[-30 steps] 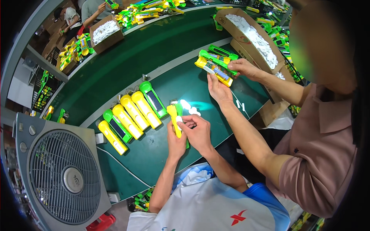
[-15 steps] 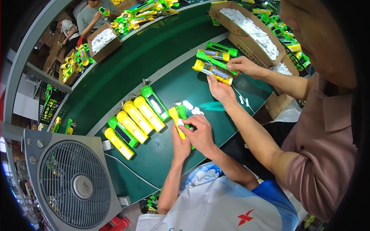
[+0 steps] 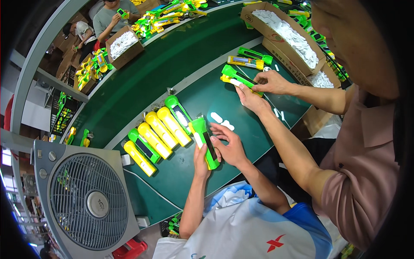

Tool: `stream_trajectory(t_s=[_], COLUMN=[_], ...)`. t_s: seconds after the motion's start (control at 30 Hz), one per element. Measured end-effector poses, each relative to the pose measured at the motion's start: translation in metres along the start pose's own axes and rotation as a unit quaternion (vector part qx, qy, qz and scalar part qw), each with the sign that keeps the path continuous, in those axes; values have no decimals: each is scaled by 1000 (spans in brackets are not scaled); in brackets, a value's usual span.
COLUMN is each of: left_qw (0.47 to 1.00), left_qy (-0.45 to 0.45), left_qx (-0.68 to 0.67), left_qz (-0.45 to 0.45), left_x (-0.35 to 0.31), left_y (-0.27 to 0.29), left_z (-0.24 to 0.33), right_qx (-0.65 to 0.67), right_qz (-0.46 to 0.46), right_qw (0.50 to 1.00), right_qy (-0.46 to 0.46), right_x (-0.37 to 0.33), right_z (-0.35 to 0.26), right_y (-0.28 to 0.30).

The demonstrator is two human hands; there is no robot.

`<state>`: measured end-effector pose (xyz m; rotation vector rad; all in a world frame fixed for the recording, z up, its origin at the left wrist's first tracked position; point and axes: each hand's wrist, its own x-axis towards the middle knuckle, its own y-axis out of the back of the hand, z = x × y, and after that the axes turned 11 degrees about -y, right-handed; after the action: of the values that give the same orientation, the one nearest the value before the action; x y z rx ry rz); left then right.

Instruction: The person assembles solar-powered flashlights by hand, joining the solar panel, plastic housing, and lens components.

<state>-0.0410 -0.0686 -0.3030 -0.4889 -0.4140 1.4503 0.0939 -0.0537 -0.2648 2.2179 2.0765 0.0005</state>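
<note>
My left hand (image 3: 201, 162) is closed round a green-and-yellow flashlight (image 3: 203, 139), tilted so its green face with a long dark panel shows. My right hand (image 3: 231, 147) is close against its right side, fingers stretched and apart, the thumb near the panel's edge; whether it touches is hard to tell. Just beyond my right fingers lie several white oval pieces (image 3: 216, 117) on the green table (image 3: 181, 172). To the left, a slanted row of flashlights stretches away, some with yellow backs up, such as a yellow flashlight (image 3: 140, 158), others green with the panel side up, such as a green flashlight (image 3: 178, 108).
At right, a co-worker's hands (image 3: 263, 88) hold another green-and-yellow flashlight (image 3: 238, 77). A cardboard box of white pieces (image 3: 284, 32) stands behind them. A grey box fan (image 3: 88, 198) fills the lower left, with a white cable (image 3: 151, 189) beside it. Across the table sits another person (image 3: 105, 21).
The flashlight in my left hand has turned from its yellow side to its green, panelled face. My right hand has let go, its fingers spreading. The co-worker's flashlight now shows its green half on top.
</note>
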Motion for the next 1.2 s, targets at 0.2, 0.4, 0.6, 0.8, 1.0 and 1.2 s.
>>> stream_trajectory(t_s=[0.2, 0.4, 0.6, 0.8, 1.0, 1.2], left_qw=[990, 981, 973, 974, 964, 984], left_qy=[64, 90, 151, 117, 79, 69], left_qx=[-101, -152, -154, -180, -253, -163], left_qz=[-73, -86, -87, -65, -26, -23], left_x=[0, -6, -6, -11, -3, -8], left_y=[9, 3, 2, 3, 11, 9], left_z=[-4, -8, -3, 0, 10, 6], right_qx=[51, 189, 260, 96, -124, -281], right_qz=[-40, -144, -116, -103, 93, 313], right_qw=[997, 945, 945, 981, 988, 907], right_qy=[-45, -224, -162, -132, -13, 5], right_x=[10, 28, 27, 20, 23, 18], right_z=[10, 12, 22, 1, 9, 36], right_y=[2, 4, -8, 3, 58, 111])
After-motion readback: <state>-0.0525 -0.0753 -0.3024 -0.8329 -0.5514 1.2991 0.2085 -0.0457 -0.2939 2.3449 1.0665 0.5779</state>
